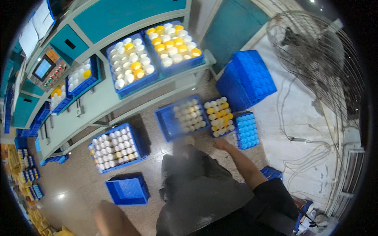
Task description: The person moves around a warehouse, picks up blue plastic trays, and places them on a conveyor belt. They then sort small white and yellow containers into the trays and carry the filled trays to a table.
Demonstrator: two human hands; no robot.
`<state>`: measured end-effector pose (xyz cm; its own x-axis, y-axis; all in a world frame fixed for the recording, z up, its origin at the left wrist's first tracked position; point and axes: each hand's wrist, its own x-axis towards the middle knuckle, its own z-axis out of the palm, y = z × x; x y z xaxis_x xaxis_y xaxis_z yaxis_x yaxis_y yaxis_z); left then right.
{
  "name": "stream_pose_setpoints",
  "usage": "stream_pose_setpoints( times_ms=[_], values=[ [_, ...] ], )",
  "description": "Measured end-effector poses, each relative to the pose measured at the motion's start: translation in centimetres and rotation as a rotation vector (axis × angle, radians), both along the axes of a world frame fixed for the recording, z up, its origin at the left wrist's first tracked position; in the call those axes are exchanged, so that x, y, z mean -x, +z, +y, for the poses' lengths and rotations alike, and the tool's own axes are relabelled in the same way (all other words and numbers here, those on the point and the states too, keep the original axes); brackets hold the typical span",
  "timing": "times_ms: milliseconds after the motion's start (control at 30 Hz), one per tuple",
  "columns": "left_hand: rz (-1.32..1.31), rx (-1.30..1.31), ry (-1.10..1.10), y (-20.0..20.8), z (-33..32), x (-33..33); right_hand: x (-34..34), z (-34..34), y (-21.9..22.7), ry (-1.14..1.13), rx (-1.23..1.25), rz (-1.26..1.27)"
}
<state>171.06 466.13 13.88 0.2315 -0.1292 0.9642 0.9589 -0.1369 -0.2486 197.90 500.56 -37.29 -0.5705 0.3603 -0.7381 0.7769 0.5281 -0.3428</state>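
Observation:
At the near edge of a blue crate of white and yellow round pieces (219, 117), my right hand (221, 144) is closed, its fingers bunched against the rim. My bare right forearm reaches in from a black sleeve. Left of that crate stands a wider blue crate (166, 122), with round white pieces in its right part and bare floor in its left. A blurred skin-toned patch at its near side may be my left hand (189, 140); its fingers cannot be made out. Dark grey cloth (197, 167) covers the middle below.
Stacked blue crates (248, 80) and a tray of light-blue pieces (247, 131) stand right. More filled crates (132, 67) rest on the machine's bench (104, 104). On the floor are a filled crate (114, 149) and a bare one (126, 190). A large fan (307, 43) stands far right.

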Motion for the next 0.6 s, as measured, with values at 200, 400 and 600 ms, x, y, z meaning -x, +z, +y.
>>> stream_pose_setpoints(
  times_ms=[200, 400, 600],
  values=[
    [-0.630, 1.150, 0.335, -17.2, 12.2, 13.2, 23.0, 8.7, 8.9, 0.080, -0.097, 0.388],
    [-1.019, 1.188, 0.539, -37.7, 27.8, 34.3, 43.2, 11.1, 12.8, 0.178, -0.526, 0.738],
    [-1.251, 1.552, 0.762, -44.4, 31.9, 41.6, 53.3, 12.1, 10.0, 0.317, -0.508, 0.521]
  ],
)
